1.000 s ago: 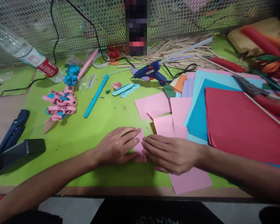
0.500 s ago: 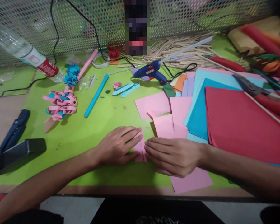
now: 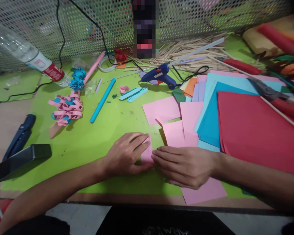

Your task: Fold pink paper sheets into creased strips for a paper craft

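A small folded pink paper lies on the green mat near the front edge. My left hand rests on its left side, fingers stretched flat and pressing it down. From the right, my right hand lies flat with its fingertips against the same paper. Its palm covers part of a larger pink sheet. More pink sheets lie just behind my hands.
Stacked red, blue and light-blue sheets fill the right. A blue glue gun, wooden sticks, a blue paper roll, curled pink strips, a plastic bottle, a black phone and a dark blue tool lie around. Mesh wall behind.
Both hands stay pressed on the small pink paper. The right hand's fingertips have slid slightly down along it, and the view has shifted a little.
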`<state>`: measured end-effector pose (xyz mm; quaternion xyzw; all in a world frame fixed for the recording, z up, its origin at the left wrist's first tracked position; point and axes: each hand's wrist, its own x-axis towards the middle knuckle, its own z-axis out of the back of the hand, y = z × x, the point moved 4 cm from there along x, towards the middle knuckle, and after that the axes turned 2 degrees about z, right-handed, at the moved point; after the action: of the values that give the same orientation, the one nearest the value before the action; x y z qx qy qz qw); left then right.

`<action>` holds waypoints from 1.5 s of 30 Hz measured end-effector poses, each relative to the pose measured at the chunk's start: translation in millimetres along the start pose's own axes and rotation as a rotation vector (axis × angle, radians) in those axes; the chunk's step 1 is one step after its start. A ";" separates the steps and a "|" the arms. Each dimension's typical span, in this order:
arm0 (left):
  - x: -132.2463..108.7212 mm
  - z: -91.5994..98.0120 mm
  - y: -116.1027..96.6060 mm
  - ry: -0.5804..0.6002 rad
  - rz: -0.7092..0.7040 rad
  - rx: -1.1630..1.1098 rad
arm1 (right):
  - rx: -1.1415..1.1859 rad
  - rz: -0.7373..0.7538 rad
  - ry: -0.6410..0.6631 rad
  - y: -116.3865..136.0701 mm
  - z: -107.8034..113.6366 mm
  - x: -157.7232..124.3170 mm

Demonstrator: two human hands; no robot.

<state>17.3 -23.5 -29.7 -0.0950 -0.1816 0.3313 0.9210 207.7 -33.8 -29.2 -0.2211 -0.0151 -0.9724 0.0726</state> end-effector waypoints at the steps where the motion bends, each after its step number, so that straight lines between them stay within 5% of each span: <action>1: 0.1 0.3 0.0 0.000 -0.005 0.004 | 0.000 -0.009 0.006 -0.2 0.0 -1.4; 6: 0.0 0.0 0.3 -0.001 -0.021 0.017 | -0.063 -0.055 0.025 0.1 0.5 -4.1; 12: -0.5 -1.2 0.9 -0.017 -0.026 0.013 | -0.052 -0.226 -0.106 -1.3 2.9 4.9; 45: -4.9 2.8 2.4 0.088 -0.011 -0.059 | -0.064 -0.104 -0.016 3.0 -6.8 2.4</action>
<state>11.3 -24.7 -29.1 -0.1356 -0.1509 0.3161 0.9268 203.0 -37.5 -34.3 -0.2300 0.0038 -0.9731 0.0146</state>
